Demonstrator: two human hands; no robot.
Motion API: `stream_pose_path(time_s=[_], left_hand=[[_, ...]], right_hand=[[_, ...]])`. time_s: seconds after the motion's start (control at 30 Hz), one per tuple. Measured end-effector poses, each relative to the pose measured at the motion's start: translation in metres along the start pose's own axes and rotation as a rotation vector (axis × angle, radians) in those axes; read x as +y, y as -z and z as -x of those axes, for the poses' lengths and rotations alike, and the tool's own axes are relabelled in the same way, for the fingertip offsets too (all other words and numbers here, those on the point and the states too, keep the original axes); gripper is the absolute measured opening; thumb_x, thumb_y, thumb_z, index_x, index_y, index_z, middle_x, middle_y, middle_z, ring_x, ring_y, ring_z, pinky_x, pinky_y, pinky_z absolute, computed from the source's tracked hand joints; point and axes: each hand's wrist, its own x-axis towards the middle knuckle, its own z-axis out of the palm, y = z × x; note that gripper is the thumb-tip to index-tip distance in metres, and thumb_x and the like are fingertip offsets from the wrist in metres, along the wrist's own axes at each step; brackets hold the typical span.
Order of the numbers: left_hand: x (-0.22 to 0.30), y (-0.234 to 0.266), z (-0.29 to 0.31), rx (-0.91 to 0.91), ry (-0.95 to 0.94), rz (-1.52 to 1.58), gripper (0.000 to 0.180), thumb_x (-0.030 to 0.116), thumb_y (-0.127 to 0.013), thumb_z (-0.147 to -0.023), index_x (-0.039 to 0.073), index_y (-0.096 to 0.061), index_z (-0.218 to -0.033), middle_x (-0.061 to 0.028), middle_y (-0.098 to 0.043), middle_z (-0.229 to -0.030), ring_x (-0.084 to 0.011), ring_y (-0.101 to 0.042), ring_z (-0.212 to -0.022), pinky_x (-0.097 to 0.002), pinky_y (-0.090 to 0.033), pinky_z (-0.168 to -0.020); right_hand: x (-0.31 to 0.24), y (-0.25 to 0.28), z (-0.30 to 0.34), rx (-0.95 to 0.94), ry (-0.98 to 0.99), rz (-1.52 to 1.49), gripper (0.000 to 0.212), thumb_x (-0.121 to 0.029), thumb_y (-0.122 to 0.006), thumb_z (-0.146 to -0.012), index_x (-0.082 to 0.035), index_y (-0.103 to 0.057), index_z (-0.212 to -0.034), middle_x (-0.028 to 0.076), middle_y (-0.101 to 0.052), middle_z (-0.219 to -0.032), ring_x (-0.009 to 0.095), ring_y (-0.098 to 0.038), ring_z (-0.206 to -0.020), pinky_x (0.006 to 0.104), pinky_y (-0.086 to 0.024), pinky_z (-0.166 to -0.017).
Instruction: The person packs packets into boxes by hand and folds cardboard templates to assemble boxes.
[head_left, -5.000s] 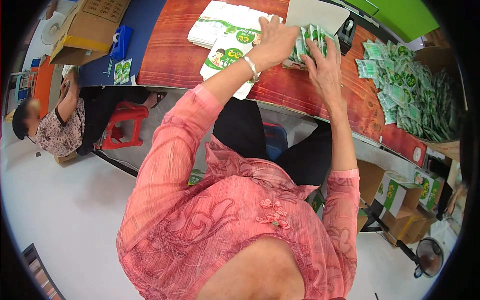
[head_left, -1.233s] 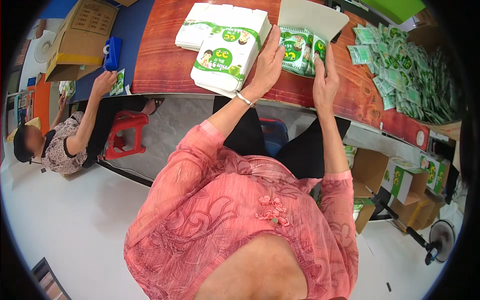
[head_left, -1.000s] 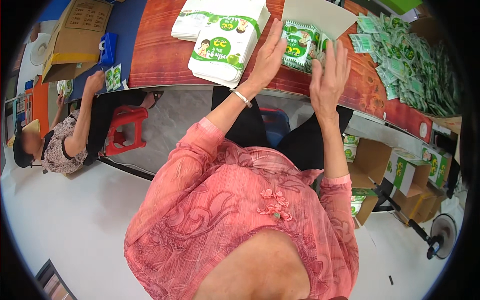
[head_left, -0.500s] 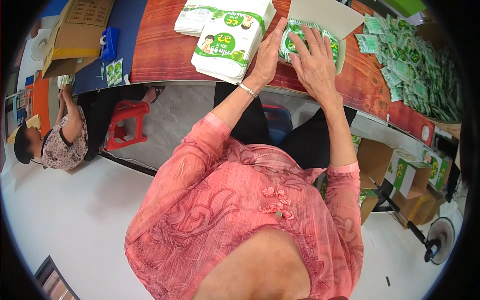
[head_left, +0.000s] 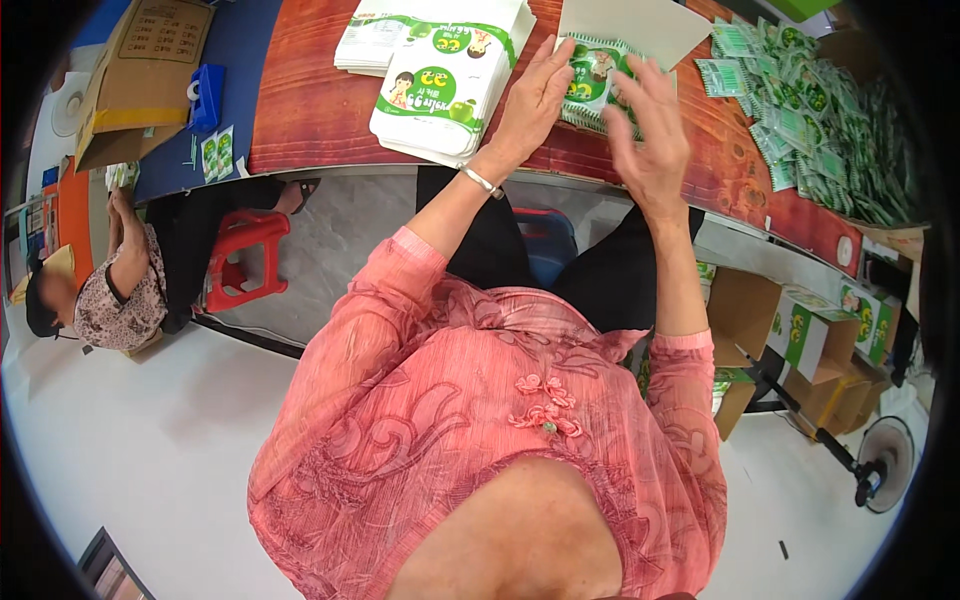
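An open white box (head_left: pixel 640 24) with its flap raised lies on the wooden table in front of me. Green and white sachets (head_left: pixel 592 78) fill it, their printed faces up. Along the box's left side rests my left hand (head_left: pixel 532 108), fingers stretched out flat and thumb close to the sachets. My right hand (head_left: pixel 650 145) is over the box's right side with fingers spread and blurred by motion; nothing shows in it. Just left of my left hand stands a stack of flat white and green cartons (head_left: pixel 430 110).
A large heap of green sachets (head_left: pixel 815 130) covers the table's right end. At left, a co-worker (head_left: pixel 120 290) sits by a blue table with a cardboard box (head_left: pixel 150 80) and a blue tape dispenser (head_left: pixel 207 98). Cartons (head_left: pixel 800 335) and a fan (head_left: pixel 885 462) stand at lower right.
My right hand has lifted off the sachets and shifted right, uncovering their printed faces. My left hand stays at the box's side. The whole view has shifted slightly.
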Motion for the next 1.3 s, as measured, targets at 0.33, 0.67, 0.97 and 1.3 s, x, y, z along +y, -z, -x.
stream_pose_path(time_s=[0.33, 0.67, 0.97, 1.3], left_hand=[[0.012, 0.006, -0.005, 0.024, 0.265, 0.288, 0.038, 0.022, -0.055, -0.104, 0.004, -0.058, -0.137, -0.0061, -0.060, -0.136, -0.0145, -0.060, -0.114, -0.0273, -0.048, -0.098], [-0.006, -0.001, -0.015, 0.091, 0.147, 0.252, 0.030, 0.015, -0.059, -0.101, 0.002, -0.064, -0.128, -0.0014, -0.064, -0.118, -0.0071, -0.058, -0.092, -0.0234, -0.050, -0.083], [-0.008, 0.005, -0.028, 0.066, 0.263, 0.363, 0.026, 0.009, -0.062, -0.098, 0.001, -0.066, -0.122, -0.0058, -0.064, -0.120, -0.0093, -0.060, -0.104, -0.0236, -0.049, -0.089], [0.000, 0.013, -0.062, -0.008, 0.343, 0.649, 0.030, -0.003, -0.064, -0.090, 0.002, -0.067, -0.119, -0.0116, -0.068, -0.118, -0.0168, -0.063, -0.112, -0.0290, -0.051, -0.097]], right_hand=[[0.047, 0.002, 0.024, 0.196, -0.567, -0.397, 0.033, -0.010, -0.050, -0.104, 0.001, -0.061, -0.133, 0.013, -0.062, -0.135, 0.020, -0.053, -0.131, 0.0320, -0.041, -0.108], [0.049, -0.003, 0.026, 0.033, -0.505, -0.288, 0.037, -0.010, -0.052, -0.104, -0.002, -0.056, -0.140, 0.015, -0.055, -0.145, 0.021, -0.048, -0.136, 0.0335, -0.041, -0.108], [0.079, -0.005, 0.020, 0.134, -0.690, -0.608, 0.033, -0.004, -0.059, -0.099, -0.001, -0.062, -0.132, 0.013, -0.064, -0.129, 0.016, -0.060, -0.116, 0.0290, -0.047, -0.098], [0.114, -0.004, -0.010, -0.012, -0.928, -0.901, 0.025, 0.002, -0.066, -0.092, 0.000, -0.069, -0.117, 0.004, -0.070, -0.111, 0.010, -0.064, -0.098, 0.0265, -0.051, -0.088]])
